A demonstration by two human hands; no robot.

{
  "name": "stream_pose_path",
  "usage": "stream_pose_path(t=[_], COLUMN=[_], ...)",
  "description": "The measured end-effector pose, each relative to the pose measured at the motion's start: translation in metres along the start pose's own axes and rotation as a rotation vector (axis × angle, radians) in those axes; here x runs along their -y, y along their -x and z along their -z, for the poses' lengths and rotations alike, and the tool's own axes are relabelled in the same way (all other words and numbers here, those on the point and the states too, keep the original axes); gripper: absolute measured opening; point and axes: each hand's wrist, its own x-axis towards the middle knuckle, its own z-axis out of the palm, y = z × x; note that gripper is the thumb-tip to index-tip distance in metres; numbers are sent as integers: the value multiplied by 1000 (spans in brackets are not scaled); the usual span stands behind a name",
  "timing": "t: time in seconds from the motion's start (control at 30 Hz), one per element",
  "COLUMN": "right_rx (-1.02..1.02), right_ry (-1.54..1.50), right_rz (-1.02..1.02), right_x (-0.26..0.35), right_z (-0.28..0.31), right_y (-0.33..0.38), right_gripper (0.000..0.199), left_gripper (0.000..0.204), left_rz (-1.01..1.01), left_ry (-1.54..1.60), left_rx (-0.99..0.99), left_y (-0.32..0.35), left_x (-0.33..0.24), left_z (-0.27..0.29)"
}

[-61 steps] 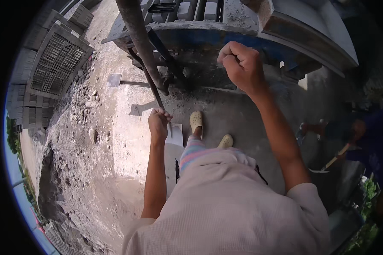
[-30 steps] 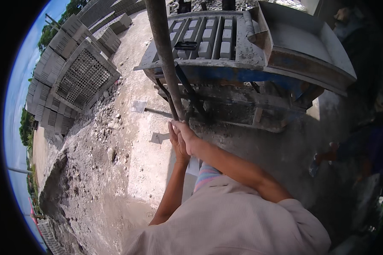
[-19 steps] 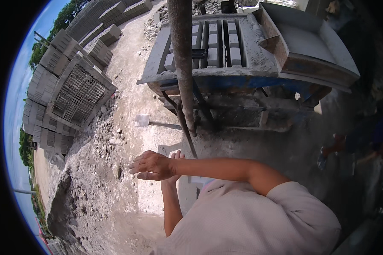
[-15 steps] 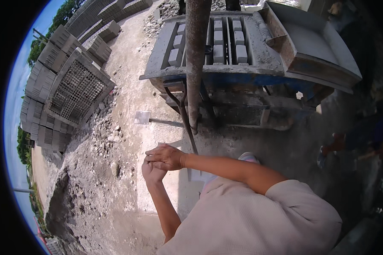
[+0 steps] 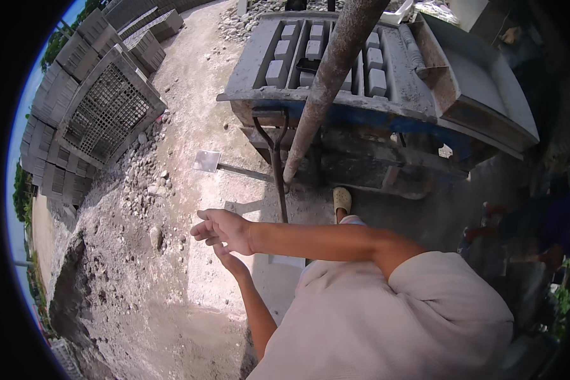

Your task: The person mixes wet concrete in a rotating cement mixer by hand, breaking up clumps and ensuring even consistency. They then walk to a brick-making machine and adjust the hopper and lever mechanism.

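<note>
In front of my body, my right hand (image 5: 225, 229) reaches across to the left with its fingers loosely spread, holding nothing. My left hand (image 5: 232, 261) is just below and partly behind it, close to or touching its palm side. One stretched-out digit of the left hand shows; its other fingers are hidden. Nearest to the hands is a shovel (image 5: 277, 158), standing upright with a D-shaped handle on top. A thick rusty pole (image 5: 326, 85) slants in front of the block-moulding machine (image 5: 259, 95), whose slots hold several grey blocks (image 5: 275, 73).
Another long-handled tool with a flat square plate (image 5: 207, 161) lies on the ground. Stacked concrete blocks (image 5: 50, 114) and a grid panel (image 5: 111, 104) stand at left, above gravel (image 5: 147, 180). A metal tray (image 5: 481, 69) adjoins the machine. Another person (image 5: 551, 221) is in shadow at right.
My hands were pressed together, the right over the left. Now the right hand has opened and lifted partly off the left. The view has shifted, and a clog on a foot now shows.
</note>
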Motion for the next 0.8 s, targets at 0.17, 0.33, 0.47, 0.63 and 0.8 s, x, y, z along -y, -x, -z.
stream_pose_path(t=[0.17,0.33,0.47,0.63,0.8], right_rx=[167,320,-283,-758,-321], right_ry=[874,1668,1793,494,28], right_rz=[1052,1077,920,62,106], right_x=[64,-29,36,44,45], right_z=[-99,43,127,136,95], right_y=[87,22,68,67,55], right_gripper=[35,24,25,47,59], left_gripper=[58,38,41,38,53], left_rz=[890,248,745,-681,-1163], left_ry=[586,1255,925,283,-460], left_rx=[22,1033,459,161,264], left_y=[35,14,39,47,7], left_x=[46,-45,-163,-174,-81], left_z=[-9,-48,-99,-140,-161])
